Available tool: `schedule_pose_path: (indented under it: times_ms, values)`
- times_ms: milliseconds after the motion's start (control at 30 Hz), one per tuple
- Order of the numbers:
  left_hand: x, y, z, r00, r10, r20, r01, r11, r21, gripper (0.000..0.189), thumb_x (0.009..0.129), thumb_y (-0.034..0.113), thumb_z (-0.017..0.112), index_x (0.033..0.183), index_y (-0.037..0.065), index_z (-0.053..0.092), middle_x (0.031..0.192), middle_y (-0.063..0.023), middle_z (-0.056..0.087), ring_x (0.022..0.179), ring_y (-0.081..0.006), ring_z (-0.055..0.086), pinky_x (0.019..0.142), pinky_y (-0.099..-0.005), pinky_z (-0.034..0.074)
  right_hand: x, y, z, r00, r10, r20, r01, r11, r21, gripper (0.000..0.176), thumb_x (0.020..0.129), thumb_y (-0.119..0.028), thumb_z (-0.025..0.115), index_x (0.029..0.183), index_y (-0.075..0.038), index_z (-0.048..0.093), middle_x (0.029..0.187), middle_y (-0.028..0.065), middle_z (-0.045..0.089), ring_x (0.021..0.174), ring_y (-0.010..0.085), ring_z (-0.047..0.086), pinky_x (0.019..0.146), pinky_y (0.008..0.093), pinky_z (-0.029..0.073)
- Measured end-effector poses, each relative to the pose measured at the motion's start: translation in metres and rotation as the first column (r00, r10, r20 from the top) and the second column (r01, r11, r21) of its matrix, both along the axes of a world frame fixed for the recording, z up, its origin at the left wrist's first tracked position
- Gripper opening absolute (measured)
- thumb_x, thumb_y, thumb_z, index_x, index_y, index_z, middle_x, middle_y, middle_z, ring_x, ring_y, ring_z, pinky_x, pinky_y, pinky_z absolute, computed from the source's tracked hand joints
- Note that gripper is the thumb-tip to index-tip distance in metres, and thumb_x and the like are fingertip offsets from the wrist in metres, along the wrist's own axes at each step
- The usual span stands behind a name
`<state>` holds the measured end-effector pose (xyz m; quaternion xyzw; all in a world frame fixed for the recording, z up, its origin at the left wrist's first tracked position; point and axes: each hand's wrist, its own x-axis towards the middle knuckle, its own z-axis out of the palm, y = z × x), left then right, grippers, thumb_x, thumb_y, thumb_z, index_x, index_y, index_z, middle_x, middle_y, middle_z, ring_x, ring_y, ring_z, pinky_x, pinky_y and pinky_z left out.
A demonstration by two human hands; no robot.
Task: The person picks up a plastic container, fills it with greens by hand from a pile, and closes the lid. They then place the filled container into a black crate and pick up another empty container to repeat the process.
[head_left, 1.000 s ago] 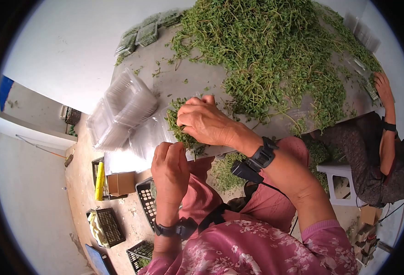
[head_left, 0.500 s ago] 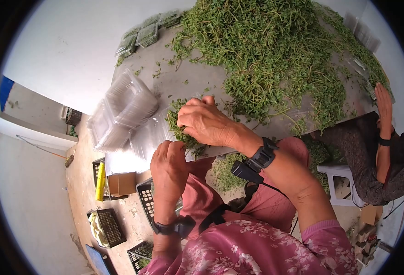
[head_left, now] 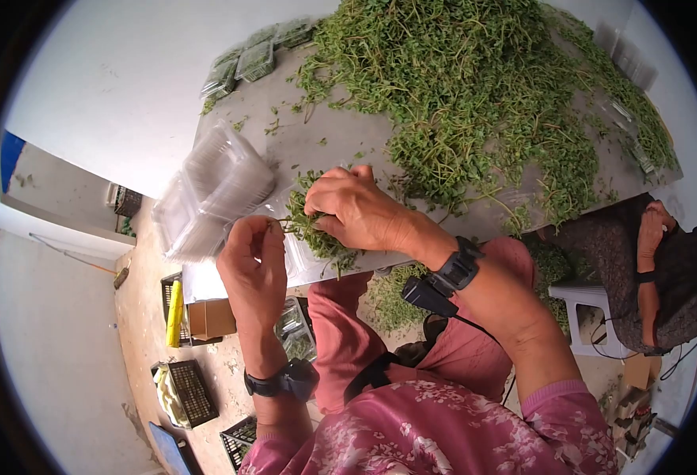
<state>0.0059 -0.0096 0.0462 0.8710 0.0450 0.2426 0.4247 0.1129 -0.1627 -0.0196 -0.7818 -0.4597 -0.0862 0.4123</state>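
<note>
No legible txt, nos., brands or signs anywhere.

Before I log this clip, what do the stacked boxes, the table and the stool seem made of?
Stacked boxes: thin, glossy clear plastic; light shines through their walls. Table: possibly metal; smooth grey top with faint reflections. Stool: likely matte plastic; pale, moulded-looking frame.

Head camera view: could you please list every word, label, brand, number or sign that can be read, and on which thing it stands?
None: I can read no text anywhere, neither on the stacked clear containers, the cardboard box nor the yellow roll. Any small print there would be too small to read.
</note>
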Motion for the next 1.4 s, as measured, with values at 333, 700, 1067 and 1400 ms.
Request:
schedule_pose_path:
  times_ms: [333,700,1067,1400]
  values:
    - [0.022,0.012,-0.013,0.916,-0.202,-0.346,0.14,0.97,-0.198,0.011,0.086,0.006,0.066,0.092,-0.002,0.062,0.067,-0.0031,0.061,0.056,-0.0088,0.053,0.052,-0.0254,0.042,0.014,-0.012,0.014,0.994,-0.093,-0.051,0.101,0.976,0.193,0.015,0.079,-0.003,0.065,0.094,-0.002,0.065,0.096,0.0118,0.068,0.095,0.0315,0.064,0.084,0.04,0.05]
    - [0.022,0.004,-0.04,0.996,-0.019,-0.089,0.06,0.875,0.479,0.009,0.08,0.004,0.065,0.089,0.004,0.065,0.078,-0.0142,0.062,0.069,-0.0341,0.062,0.063,-0.0406,0.049,0.008,-0.001,0.001,0.971,-0.204,0.123,0.207,0.978,-0.008,0.018,0.085,-0.014,0.064,0.103,-0.012,0.064,0.111,0.003,0.065,0.118,0.0251,0.049,0.096,0.0454,0.03]
    - [0.012,-0.006,-0.025,0.997,-0.066,0.044,0.034,0.863,0.504,0.02,0.084,0.003,0.064,0.103,0.0,0.064,0.097,-0.0164,0.059,0.089,-0.0346,0.059,0.077,-0.0418,0.048,0.011,0.005,-0.009,0.971,-0.184,0.15,0.19,0.981,-0.029,0.013,0.087,-0.021,0.064,0.083,-0.009,0.067,0.094,0.0038,0.065,0.112,0.0277,0.049,0.087,0.048,0.031]
    - [0.027,-0.016,-0.043,0.977,-0.198,-0.072,0.21,0.889,0.406,0.016,0.074,-0.002,0.069,0.089,0.002,0.067,0.084,-0.014,0.058,0.082,-0.0341,0.059,0.074,-0.0407,0.048,0.043,-0.068,0.021,0.932,-0.355,-0.071,0.361,0.926,0.11,0.01,0.082,-0.008,0.066,0.087,0.0,0.065,0.086,0.0122,0.064,0.079,0.0301,0.064,0.071,0.0383,0.05]
